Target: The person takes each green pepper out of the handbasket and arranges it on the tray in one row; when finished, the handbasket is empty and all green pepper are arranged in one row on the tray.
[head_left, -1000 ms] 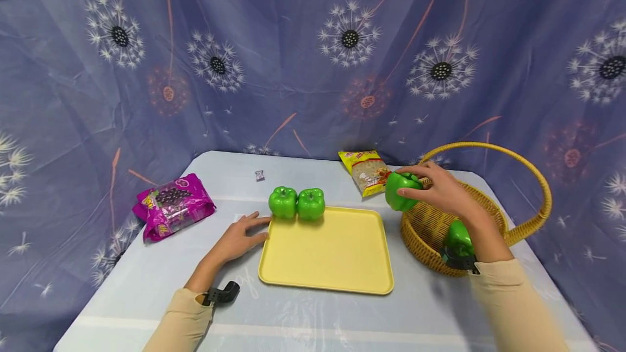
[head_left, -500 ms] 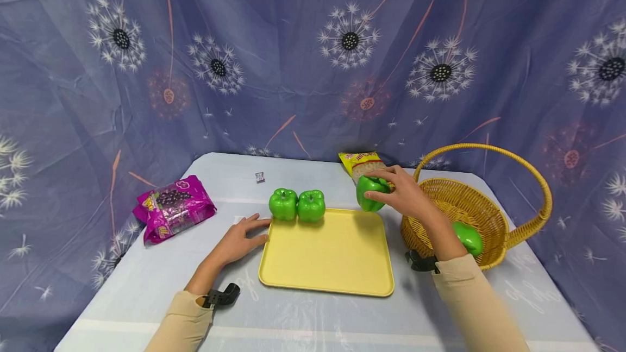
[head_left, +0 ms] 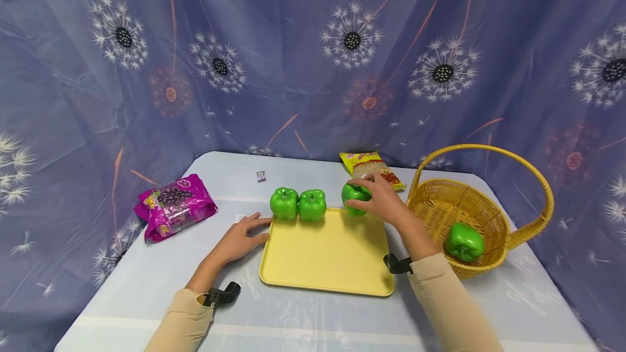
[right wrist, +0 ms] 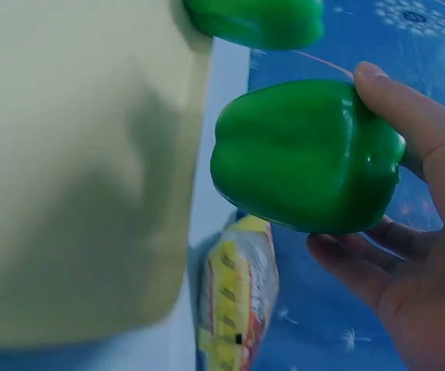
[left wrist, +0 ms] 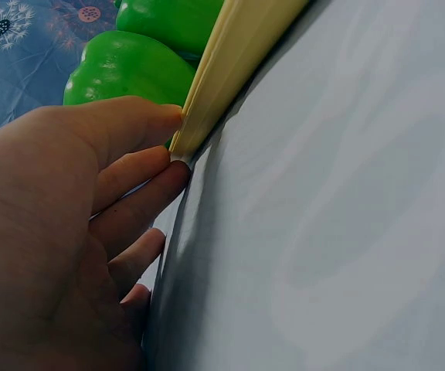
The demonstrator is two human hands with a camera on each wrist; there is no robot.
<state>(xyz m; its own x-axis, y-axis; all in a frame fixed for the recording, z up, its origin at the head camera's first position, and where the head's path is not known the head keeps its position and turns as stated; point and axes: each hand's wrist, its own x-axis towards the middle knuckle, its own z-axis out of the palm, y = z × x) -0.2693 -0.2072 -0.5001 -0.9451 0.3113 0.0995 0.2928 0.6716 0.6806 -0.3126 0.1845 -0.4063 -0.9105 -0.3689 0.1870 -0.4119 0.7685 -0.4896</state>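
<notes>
My right hand (head_left: 383, 200) pinches a green bell pepper (right wrist: 307, 154) between thumb and fingers, over the far right part of the yellow tray (head_left: 325, 254). In the right wrist view a gap shows between this pepper and the tray. Two more green bell peppers, a left one (head_left: 284, 203) and a right one (head_left: 312, 205), stand side by side at the tray's far left corner. My left hand (head_left: 240, 240) lies at the tray's left edge, its fingertips touching the rim with fingers fairly straight. Another green pepper (head_left: 464, 242) sits inside the wicker basket (head_left: 435, 216).
Behind my right hand lies a yellow food packet (head_left: 371, 167). A purple packet with a grape picture (head_left: 176, 205) is at the left. One tiny wrapped piece (head_left: 261, 176) lies toward the back. The basket's tall handle (head_left: 545, 194) arches up at the right.
My right hand has carried the pepper leftward from above the basket to over the tray's far right part. The pepper in the basket is now fully visible. My left hand stays put.
</notes>
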